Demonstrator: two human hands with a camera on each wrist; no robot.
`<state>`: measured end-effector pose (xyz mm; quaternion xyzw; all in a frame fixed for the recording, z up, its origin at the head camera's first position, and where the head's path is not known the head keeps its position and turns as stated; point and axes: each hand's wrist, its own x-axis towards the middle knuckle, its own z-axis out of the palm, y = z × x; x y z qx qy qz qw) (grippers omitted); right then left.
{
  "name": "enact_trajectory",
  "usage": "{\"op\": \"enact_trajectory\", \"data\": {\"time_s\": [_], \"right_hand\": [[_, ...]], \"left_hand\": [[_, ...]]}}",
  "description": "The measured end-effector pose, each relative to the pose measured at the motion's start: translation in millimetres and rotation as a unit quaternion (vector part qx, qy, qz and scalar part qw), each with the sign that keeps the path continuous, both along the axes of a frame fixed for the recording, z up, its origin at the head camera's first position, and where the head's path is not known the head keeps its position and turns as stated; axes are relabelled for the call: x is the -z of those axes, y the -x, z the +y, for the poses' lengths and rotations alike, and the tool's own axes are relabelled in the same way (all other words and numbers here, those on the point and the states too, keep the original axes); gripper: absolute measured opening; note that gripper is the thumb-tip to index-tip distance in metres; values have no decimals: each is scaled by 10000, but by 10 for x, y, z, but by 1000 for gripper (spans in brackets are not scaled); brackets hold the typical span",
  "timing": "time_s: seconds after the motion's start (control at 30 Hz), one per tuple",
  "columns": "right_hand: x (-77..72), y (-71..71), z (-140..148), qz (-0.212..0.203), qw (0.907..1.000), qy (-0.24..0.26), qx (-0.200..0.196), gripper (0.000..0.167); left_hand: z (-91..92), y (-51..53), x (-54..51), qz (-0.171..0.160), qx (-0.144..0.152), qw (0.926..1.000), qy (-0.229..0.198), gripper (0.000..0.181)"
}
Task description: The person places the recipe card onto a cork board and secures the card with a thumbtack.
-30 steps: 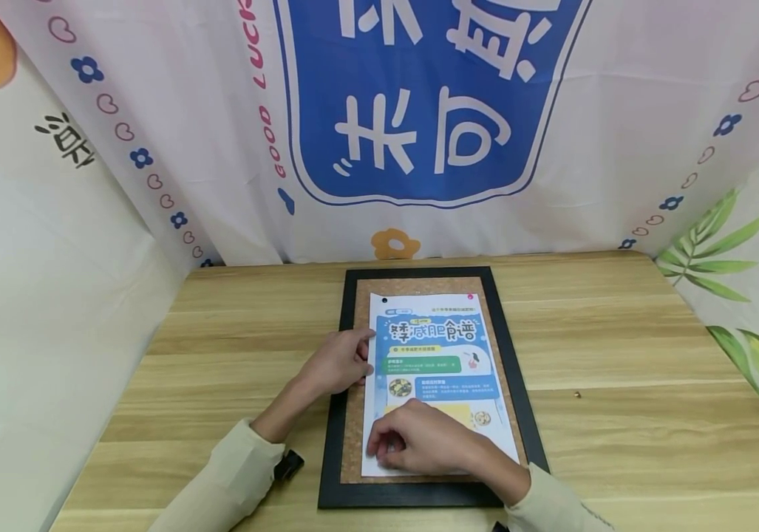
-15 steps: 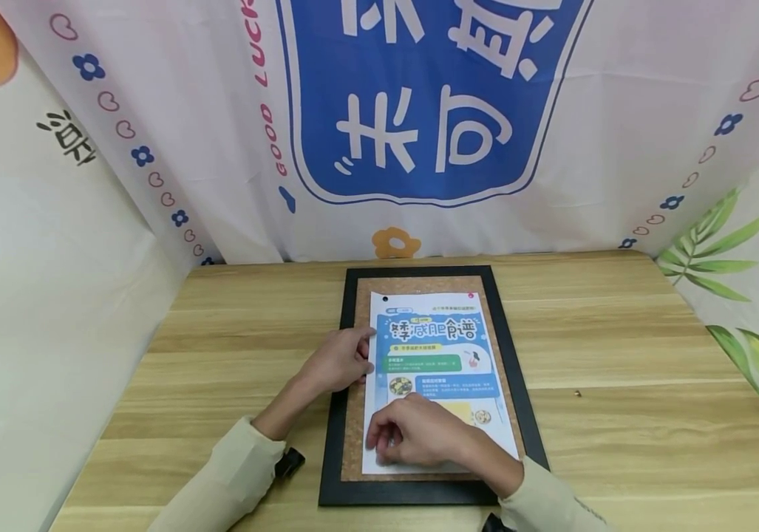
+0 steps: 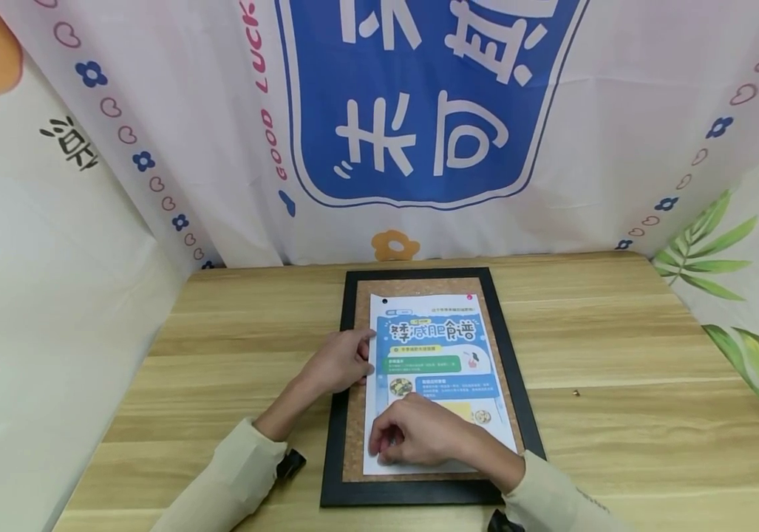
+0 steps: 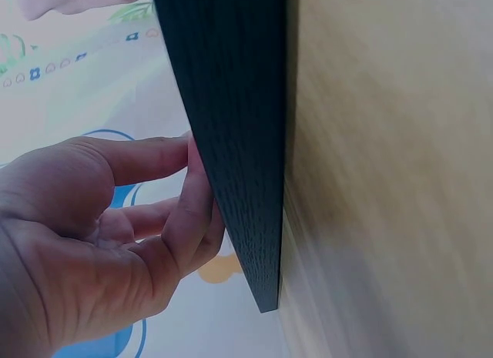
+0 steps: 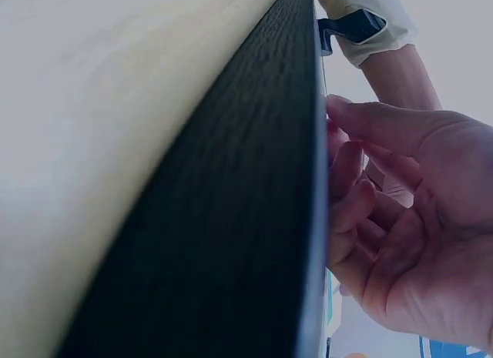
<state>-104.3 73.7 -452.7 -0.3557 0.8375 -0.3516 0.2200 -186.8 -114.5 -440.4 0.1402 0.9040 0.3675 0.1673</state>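
Observation:
A printed poster [image 3: 432, 369] lies on a black-framed cork board [image 3: 352, 436]. A black push pin [image 3: 385, 301] sits at its top left corner, and a pink push pin [image 3: 468, 297] at its top right. My left hand [image 3: 339, 360] rests its thumb and bent fingers at the paper's left edge. Near the lower left corner, my right hand [image 3: 417, 431] bends its fingers with the thumb in a pinch. Between them a small reddish thing [image 5: 336, 136] shows in the right wrist view. It looks like a push pin, mostly hidden by the fingers.
A tiny gold-coloured pin [image 3: 576, 394] lies on the wooden table [image 3: 618, 325] to the right of the board. Behind the table hangs a printed cloth [image 3: 219, 148]. Both forearms carry a black band device.
My right hand has shifted very slightly at the lower left corner of the poster. The left hand and the board stay in place; the head view tilts a little.

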Motion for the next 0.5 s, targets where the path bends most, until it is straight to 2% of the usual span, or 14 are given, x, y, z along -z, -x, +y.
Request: {"op": "enact_trajectory", "data": {"time_s": [0.5], "right_hand": [[-65,92,-20,-296,9991,-149,-268,9]], "left_hand": [[-10,2,9,20,10,10000,-52,62]]}}
